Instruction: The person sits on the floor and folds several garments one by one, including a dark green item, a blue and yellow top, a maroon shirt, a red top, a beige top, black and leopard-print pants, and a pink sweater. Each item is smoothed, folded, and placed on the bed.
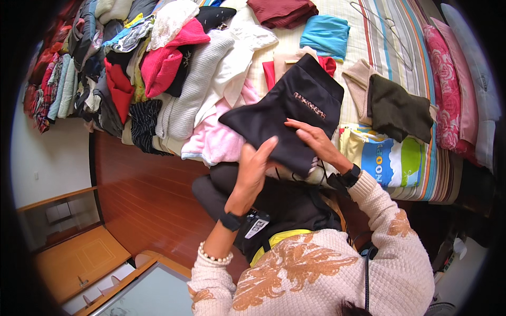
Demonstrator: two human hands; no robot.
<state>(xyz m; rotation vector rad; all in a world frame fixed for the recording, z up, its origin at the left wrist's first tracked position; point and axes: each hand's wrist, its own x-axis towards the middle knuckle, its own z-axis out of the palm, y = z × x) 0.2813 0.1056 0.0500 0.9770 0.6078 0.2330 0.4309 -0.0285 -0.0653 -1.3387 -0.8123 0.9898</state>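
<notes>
A folded black garment [284,108] with a patterned trim and a striped edge lies at the bed's near side, over red and beige folded cloth [269,73]. My left hand [252,171] holds its near left edge, thumb on top and the other fingers mostly hidden. My right hand [318,141] rests on the garment with fingers stretched out flat. Pink fleece cloth [213,139] lies just left of the garment. To its right are a colourful printed cloth [387,158] and a folded dark olive garment [400,108].
Heaped clothes [113,68] cover the bed's left side. A turquoise folded cloth [325,37] and a maroon one [282,11] lie farther back on the striped sheet [374,31]. A wire hanger [390,26] lies there too. Pink rose-patterned bedding [441,89] stands at the right.
</notes>
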